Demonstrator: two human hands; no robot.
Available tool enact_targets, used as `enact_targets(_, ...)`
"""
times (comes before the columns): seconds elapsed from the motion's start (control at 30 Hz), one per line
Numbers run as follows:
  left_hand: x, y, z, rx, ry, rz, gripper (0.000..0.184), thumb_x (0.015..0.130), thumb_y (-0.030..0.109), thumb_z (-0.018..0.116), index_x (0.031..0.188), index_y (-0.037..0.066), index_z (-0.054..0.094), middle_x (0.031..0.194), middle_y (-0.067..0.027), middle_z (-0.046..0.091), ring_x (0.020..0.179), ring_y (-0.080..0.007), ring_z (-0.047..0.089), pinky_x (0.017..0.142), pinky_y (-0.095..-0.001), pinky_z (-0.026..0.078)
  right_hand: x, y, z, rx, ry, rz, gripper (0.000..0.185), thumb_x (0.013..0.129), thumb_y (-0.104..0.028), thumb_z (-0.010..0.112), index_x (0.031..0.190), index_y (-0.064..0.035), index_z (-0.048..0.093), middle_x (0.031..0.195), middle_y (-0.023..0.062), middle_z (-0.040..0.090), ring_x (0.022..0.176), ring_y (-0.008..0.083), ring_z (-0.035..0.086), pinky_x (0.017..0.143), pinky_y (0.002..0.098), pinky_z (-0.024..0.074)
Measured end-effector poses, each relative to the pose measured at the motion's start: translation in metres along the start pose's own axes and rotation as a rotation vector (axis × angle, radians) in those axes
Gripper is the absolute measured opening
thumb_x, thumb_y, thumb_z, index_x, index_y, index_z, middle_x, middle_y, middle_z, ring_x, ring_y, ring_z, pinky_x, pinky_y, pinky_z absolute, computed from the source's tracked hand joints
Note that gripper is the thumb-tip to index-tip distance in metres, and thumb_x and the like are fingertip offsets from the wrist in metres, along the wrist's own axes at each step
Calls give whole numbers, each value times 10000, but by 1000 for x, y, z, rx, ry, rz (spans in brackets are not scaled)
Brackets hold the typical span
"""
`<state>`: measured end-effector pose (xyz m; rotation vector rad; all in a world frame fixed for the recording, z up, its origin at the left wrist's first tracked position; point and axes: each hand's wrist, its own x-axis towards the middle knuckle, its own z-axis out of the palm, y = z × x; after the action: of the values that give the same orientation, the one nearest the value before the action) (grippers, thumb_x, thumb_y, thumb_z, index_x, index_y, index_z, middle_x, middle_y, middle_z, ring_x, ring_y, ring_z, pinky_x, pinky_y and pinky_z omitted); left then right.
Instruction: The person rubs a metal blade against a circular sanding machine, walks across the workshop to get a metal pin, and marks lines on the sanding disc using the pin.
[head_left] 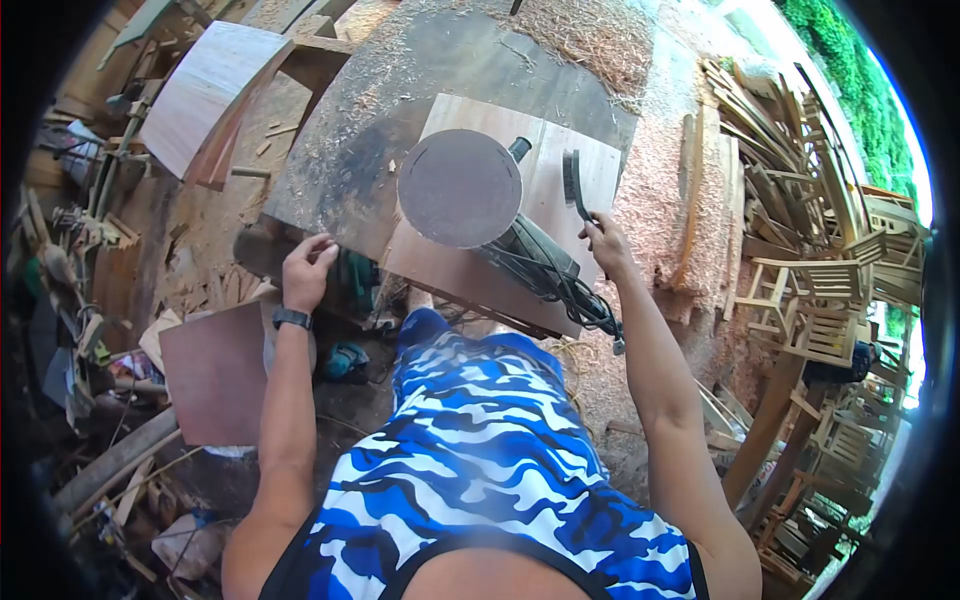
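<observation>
R hand (pixel 605 245) clamps fingers on curved black brush (pixel 573 180), long axis twd pale wood panel's (pixel 555 140) far edge, bare wood btwn it & round brown disc (pixel 460 188). L hand (pixel 308 275): fingers slightly apart.

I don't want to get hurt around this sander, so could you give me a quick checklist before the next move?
1. Brush gripped in right hand: ok.
2. Left hand away from the disc: ok.
3. Disc face up and uncovered: ok.
4. Cord clear of the sander: not ok, it's bunched against it.
5. Sander unplugged: cannot tell.
</observation>
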<state>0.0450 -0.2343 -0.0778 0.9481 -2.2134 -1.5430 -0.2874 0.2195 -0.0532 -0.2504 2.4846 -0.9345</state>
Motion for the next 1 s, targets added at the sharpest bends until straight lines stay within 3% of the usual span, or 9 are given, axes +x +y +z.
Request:
enact_targets(0.1, -4, 56, -5, 40, 120, 50, 177, 965, 124, 750, 1085, -7, 743, 976, -36, 743, 879, -86, 669, 808, -257, 535, 14, 23, 13, 320, -54, 36, 336, 1035, -192, 606, 1317, -19, 663, 952, 87, 767, 686, 130, 620, 678, 337, 535)
enact_targets(0.17, -2, 118, 11, 29, 98, 173, 133, 943, 107, 757, 1005, -8, 730, 900, -50, 733, 837, -116, 680, 773, -278, 545, 25, 35, 22, 391, -110, 20, 329, 1042, -188, 599, 1312, -8, 652, 971, 102, 762, 750, 181, 667, 725, 335, 550)
enact_targets(0.23, 8, 176, 39, 112, 3, 440, 113, 903, 101, 764, 963, 11, 731, 901, -89, 726, 863, -193, 698, 822, -324, 549, 20, 26, 23, 3, 28, -127, 389, 1034, -191, 597, 1365, 13, 614, 1032, 173, 755, 885, 296, 722, 827, 382, 575)
enact_targets(0.3, 24, 221, 70, 260, -107, 673, 104, 869, 111, 754, 941, 37, 750, 939, -126, 724, 930, -298, 698, 877, -390, 549, 21, 34, 27, -58, 111, -190, 441, 1019, -205, 613, 1395, 23, 590, 1081, 219, 739, 973, 350, 715, 891, 411, 566)
enact_targets(0.43, 74, 254, 124, 596, -327, 964, 109, 886, 122, 762, 968, 50, 760, 1050, -135, 716, 1042, -335, 680, 923, -419, 541, -14, 14, 18, -131, 153, -136, 588, 973, -250, 660, 1465, 44, 533, 1232, 311, 685, 1145, 431, 679, 1014, 462, 535)
enact_targets(0.57, 136, 249, 154, 648, -508, 1059, 129, 887, 151, 771, 974, 56, 763, 1067, -130, 712, 1059, -340, 676, 949, -418, 535, -42, 35, 23, -49, 112, -121, 681, 955, -307, 718, 1495, 45, 501, 1313, 287, 669, 1222, 400, 661, 1055, 442, 518)
enact_targets(0.63, 149, 246, 160, 552, -650, 857, 142, 884, 165, 776, 980, 62, 766, 1080, -124, 710, 1074, -352, 671, 957, -421, 534, -54, 41, 22, -49, 111, -115, 696, 963, -329, 725, 1509, 32, 489, 1326, 265, 672, 1238, 390, 656, 1061, 439, 514)
enact_targets(0.7, 154, 248, 164, 616, -669, 829, 136, 884, 179, 774, 964, 70, 777, 1080, -125, 730, 1061, -352, 681, 962, -416, 535, -59, 47, 24, 72, 131, -85, 675, 980, -325, 713, 1521, 7, 485, 1342, 248, 669, 1243, 382, 655, 1067, 433, 510)
enact_targets(1.0, 153, 279, 171, 1114, -805, 1211, 127, 868, 204, 735, 929, 122, 812, 941, -72, 777, 962, -287, 715, 950, -424, 513, -55, 46, 25, 43, 149, 7, 669, 977, -400, 707, 1514, -50, 514, 1308, 193, 696, 1198, 359, 676, 1032, 436, 519)
